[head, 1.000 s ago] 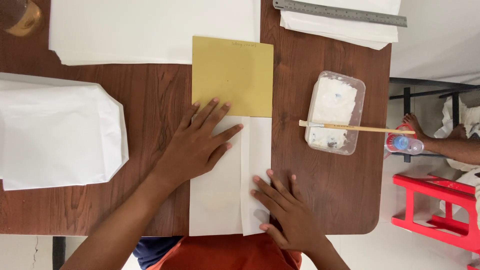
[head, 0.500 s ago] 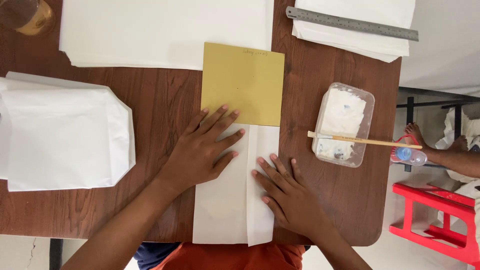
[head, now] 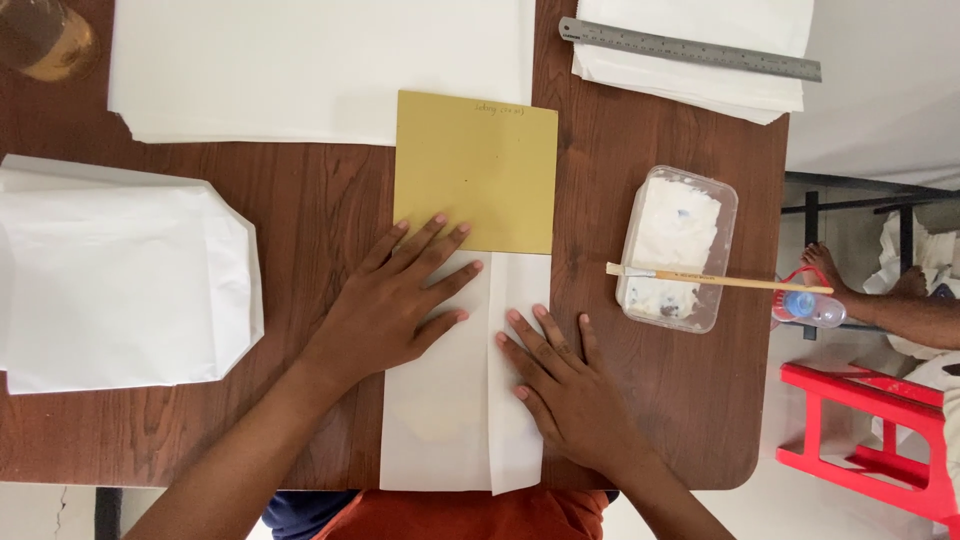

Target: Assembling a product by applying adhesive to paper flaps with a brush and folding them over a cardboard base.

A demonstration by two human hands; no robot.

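A dark brown wooden table point(head: 320, 210) fills most of the view from above, with pale floor showing past its right edge.

From left to right: a glass jar of amber liquid point(head: 40, 38) sits at the top left corner. Below it lies one stack of folded white paper bags point(head: 120, 280). A large pile of white sheets point(head: 320, 65) lies along the top.

At the centre, one folded white paper piece point(head: 465, 420) lies flat near the front edge, with one mustard-yellow card point(head: 478, 165) tucked into its upper end. The left hand point(head: 385, 305) presses flat on it, fingers spread, tips touching the card's lower edge. The right hand point(head: 565, 385) also lies flat, fingers spread, on the paper's right flap. Neither hand grips anything.

Further right, one clear plastic tub of white paste point(head: 678, 248) holds one wooden-handled brush point(head: 715, 280) laid across it. Above, one metal ruler point(head: 690, 48) rests on a second small stack of white paper point(head: 700, 85).

Beyond the table: one red stool point(head: 865, 440), a small plastic bottle point(head: 810, 306), and another person's bare foot point(head: 825, 265).
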